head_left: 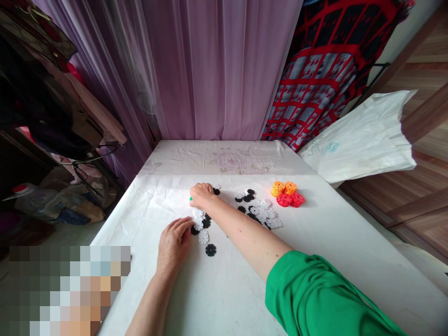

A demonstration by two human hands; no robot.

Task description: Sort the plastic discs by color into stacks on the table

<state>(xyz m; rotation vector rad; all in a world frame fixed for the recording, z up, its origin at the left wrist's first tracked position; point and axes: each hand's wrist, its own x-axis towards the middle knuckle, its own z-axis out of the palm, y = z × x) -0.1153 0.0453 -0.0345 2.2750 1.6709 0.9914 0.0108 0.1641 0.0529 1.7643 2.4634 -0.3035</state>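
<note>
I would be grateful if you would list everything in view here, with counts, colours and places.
Table: one, white-covered, centre
Orange disc stacks: two, orange, table's right side
Red disc stacks: two, red, just nearer
White discs: many, white, mid-table
Black discs: several, black, among the white
Green piece: one, green, at the right hand
Curtain: count unclear, purple, behind table
Patterned cloth: one, red, black and grey, back right
Bag: one, white, right table edge
Wooden panels: several, brown, far right
Hanging items: several, dark and pink, left
Bottle: one, clear, red-capped, lower left
Sleeve: one, green, lower right
Hands: two, bare; left hand beside the nearer discs, right hand farther away
</note>
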